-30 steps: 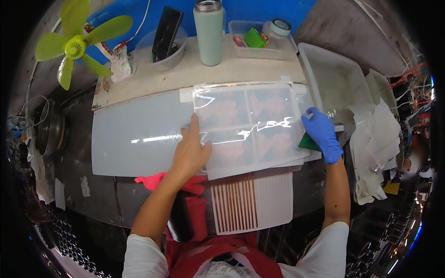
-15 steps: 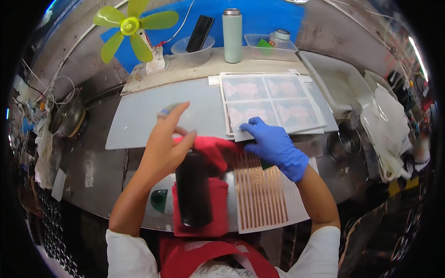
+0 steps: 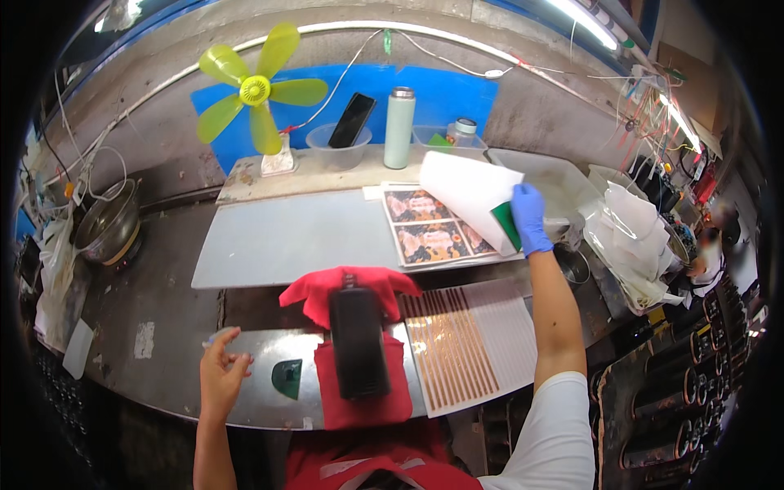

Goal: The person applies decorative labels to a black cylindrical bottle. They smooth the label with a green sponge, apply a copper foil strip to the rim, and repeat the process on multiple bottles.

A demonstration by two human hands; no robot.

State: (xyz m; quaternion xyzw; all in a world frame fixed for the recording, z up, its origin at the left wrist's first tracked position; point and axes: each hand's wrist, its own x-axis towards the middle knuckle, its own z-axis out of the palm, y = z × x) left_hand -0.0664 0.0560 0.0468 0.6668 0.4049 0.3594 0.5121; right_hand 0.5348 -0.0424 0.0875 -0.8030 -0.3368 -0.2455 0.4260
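The gloved right hand (image 3: 532,217) pinches a green scraper (image 3: 505,222) and the white sheet (image 3: 467,184) curling above the prints (image 3: 426,238), while the left hand (image 3: 220,371), fingers loosely spread, is over the desk (image 3: 175,265).

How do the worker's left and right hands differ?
The left hand is ungloved; the right hand wears a blue glove. The left hand appears empty; the right hand grips a lifted white sheet and a green flat piece. Both extend from bare forearms.
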